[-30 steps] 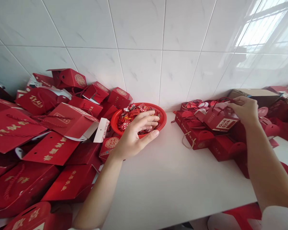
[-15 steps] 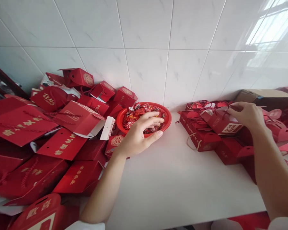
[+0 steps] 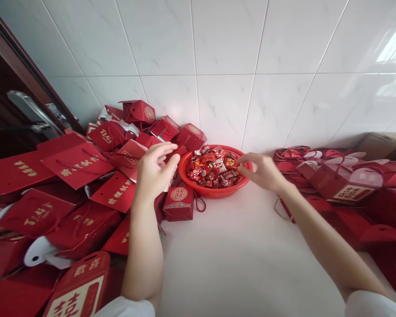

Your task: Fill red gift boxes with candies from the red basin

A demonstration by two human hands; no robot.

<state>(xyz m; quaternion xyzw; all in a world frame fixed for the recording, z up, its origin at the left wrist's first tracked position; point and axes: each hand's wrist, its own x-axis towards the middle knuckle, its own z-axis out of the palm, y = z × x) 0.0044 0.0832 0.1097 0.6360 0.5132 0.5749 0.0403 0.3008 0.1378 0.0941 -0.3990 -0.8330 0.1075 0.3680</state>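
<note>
A wall of glossy white tiles with faint grey veins point(image 3: 224, 39) is seen behind a smooth white tabletop point(image 3: 224, 264). At the far left, a dark brown door point(image 3: 3, 79) fitted with a silver metal handle point(image 3: 36, 110) is partly shown. Beside it, a heaped pile of red cardboard gift boxes printed with gold characters point(image 3: 82, 165) is stacked loosely, some boxes tilted. The left hand point(image 3: 152, 174) is raised over the right side of this pile; its grip is held well open, thumb and fingers parted, with nothing held. Just to its right, a small dark red box with a round gold emblem point(image 3: 179, 202) is set on the tabletop, near the basket.

In the middle, close to the wall, a round red plastic basket point(image 3: 214, 192) is filled with wrapped sweets in red, white and gold point(image 3: 219, 165). The right hand point(image 3: 264, 171) is reached in over the basket's right rim, its grip nearly closed at the sweets; whether one is pinched cannot be told. Farther right, a second group of red boxes point(image 3: 350, 220) is gathered, among them a box with a cream label point(image 3: 326, 180). Behind them, a plain brown carton point(image 3: 379, 145) is partly visible.
</note>
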